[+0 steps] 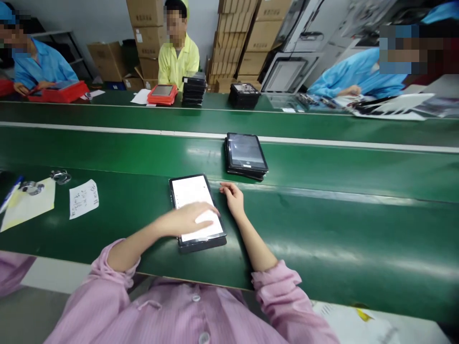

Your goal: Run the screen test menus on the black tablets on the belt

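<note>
A black-framed tablet (191,186) with a lit white screen lies on the green table, on top of a dark block or stack whose layers I cannot make out. Over its screen is my left hand (195,219), fingers stretched out and slightly blurred; whether they touch the glass I cannot tell. Just right of the tablet, my right hand (234,198) rests near the table surface with loosely curled fingers and nothing visible in them. Beyond it sits a stack of dark tablets (247,152), the top one with a dark grey screen.
Left on the table (122,200) are a handwritten note (83,199), yellowish paper (34,205), a pen (12,193) and shiny metal items (60,177). A pale strip (143,131) runs across. Co-workers sit opposite, near black stacks (193,90) and red trays (60,93).
</note>
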### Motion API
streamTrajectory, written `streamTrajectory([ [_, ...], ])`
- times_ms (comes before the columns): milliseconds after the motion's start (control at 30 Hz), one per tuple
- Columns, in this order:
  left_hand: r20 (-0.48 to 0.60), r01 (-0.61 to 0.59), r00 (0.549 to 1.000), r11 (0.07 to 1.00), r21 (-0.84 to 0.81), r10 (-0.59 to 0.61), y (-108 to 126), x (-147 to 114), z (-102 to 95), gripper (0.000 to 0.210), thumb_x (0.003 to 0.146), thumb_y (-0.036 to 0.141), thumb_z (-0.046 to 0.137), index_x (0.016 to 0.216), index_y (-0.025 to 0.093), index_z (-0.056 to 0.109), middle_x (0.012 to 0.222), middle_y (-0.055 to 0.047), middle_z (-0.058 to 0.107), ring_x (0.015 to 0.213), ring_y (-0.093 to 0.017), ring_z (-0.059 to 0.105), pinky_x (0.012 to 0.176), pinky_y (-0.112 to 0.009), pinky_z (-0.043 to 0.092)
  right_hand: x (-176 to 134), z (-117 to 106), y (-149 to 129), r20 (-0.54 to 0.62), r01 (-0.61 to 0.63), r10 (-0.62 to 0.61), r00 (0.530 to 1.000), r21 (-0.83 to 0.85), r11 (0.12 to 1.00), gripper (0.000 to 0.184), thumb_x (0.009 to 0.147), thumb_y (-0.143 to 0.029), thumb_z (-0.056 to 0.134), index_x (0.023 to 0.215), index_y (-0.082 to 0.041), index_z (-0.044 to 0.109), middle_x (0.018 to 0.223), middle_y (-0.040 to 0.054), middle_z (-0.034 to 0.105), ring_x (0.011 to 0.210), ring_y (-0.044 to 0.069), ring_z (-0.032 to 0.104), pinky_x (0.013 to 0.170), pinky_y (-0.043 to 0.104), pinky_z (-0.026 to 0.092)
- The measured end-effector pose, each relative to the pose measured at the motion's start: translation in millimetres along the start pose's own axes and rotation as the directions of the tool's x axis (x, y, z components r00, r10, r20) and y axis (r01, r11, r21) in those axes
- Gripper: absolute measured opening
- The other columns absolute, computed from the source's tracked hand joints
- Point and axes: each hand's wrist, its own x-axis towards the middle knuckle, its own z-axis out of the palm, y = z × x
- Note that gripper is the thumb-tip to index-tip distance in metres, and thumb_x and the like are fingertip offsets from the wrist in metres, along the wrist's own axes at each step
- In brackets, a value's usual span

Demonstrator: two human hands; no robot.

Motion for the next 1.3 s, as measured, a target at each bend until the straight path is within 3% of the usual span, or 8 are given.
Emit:
streamTrajectory([
  [100,-0.490,0.067,0.870,0.976,0.207,0.044,-30.9,18.8,-72.6,0.031,0.073,0.041,0.081,0.093,0.021,0.068,0.114,-0.014,0.070,0.130,-0.036,0.054,0.113,-0.045,0.036,-0.7,0.6,-0.7,0.013,-0.004,0.004,1.000,-0.007,1.000,0.028,0.082,-0.039,0.053,0.099,-0.020,0.066,0.081,0.0039,0.070,0.076,0.020,0.064,0.082,0.037,0.052],
  [267,-0.480,0.320,0.812,0.941,-0.112,-0.333,-78.1,27.8,-136.0,0.030,0.075,0.033,0.077,0.098,0.016,0.068,0.094,-0.014,0.073,0.090,-0.032,0.072,0.092,-0.038,0.051,-1.9,2.4,-2.1,0.035,0.001,0.000,0.999,-0.024,1.000,0.027,0.083,-0.038,0.053,0.099,-0.021,0.066,0.079,0.0031,0.069,0.075,0.020,0.063,0.081,0.036,0.051],
  [500,-0.445,0.161,0.876,0.983,-0.091,-0.185,-95.0,37.2,-105.0,0.041,0.067,0.016,0.082,0.106,0.019,0.070,0.125,-0.012,0.068,0.134,-0.035,0.049,0.117,-0.041,0.030,-12.0,10.9,-9.6,0.061,-0.017,0.018,0.998,-0.017,1.000,0.036,0.090,-0.048,0.050,0.112,-0.022,0.060,0.089,0.0042,0.071,0.083,0.021,0.065,0.087,0.038,0.051],
  [700,-0.431,0.125,0.897,0.992,0.028,-0.101,-107.3,41.1,-103.4,0.018,0.086,0.027,0.066,0.100,0.022,0.075,0.111,-0.007,0.073,0.118,-0.031,0.057,0.116,-0.040,0.026,-20.0,11.0,-14.7,0.024,-0.095,0.093,0.995,0.058,0.994,0.046,0.093,-0.057,0.043,0.118,-0.020,0.056,0.079,0.0054,0.071,0.072,0.022,0.066,0.070,0.035,0.052],
  [900,-0.193,0.045,0.981,0.919,0.393,0.035,-117.0,35.5,-114.4,0.058,0.099,0.060,0.031,0.116,0.024,0.073,0.119,-0.005,0.072,0.108,-0.027,0.061,0.106,-0.042,0.039,-30.8,0.1,-43.4,0.123,0.171,-0.131,0.984,-0.416,0.893,0.043,0.099,-0.049,0.039,0.116,-0.021,0.066,0.085,0.0072,0.073,0.082,0.023,0.069,0.079,0.035,0.051],
  [1067,-0.163,0.067,0.987,0.902,0.426,0.003,-124.2,35.0,-118.1,0.078,0.099,0.065,0.012,0.124,0.019,0.069,0.123,-0.008,0.070,0.110,-0.027,0.061,0.096,-0.040,0.046,-43.1,-0.9,-65.9,0.406,0.620,-0.471,0.783,-0.452,0.641,0.042,0.100,-0.041,0.040,0.100,-0.024,0.079,0.141,0.0100,0.058,0.126,0.029,0.055,0.102,0.044,0.045],
  [1167,-0.119,0.039,0.993,0.915,0.402,0.010,-125.1,34.7,-120.5,0.072,0.100,0.063,0.016,0.126,0.020,0.068,0.129,-0.007,0.068,0.117,-0.027,0.059,0.101,-0.040,0.043,-53.9,7.9,-70.1,0.547,0.781,-0.575,0.608,-0.284,0.556,0.038,0.097,-0.038,0.044,0.095,-0.028,0.081,0.145,0.0069,0.056,0.130,0.029,0.052,0.107,0.050,0.039],
  [1300,-0.019,-0.004,1.000,0.908,0.420,0.013,-122.2,33.9,-122.4,0.064,0.101,0.060,0.024,0.128,0.022,0.068,0.130,-0.006,0.068,0.119,-0.026,0.058,0.109,-0.040,0.037,-62.9,17.7,-73.6,0.638,0.841,-0.594,0.490,-0.166,0.515,0.033,0.092,-0.031,0.050,0.080,-0.029,0.081,0.137,0.0053,0.063,0.127,0.029,0.054,0.111,0.055,0.030],
])
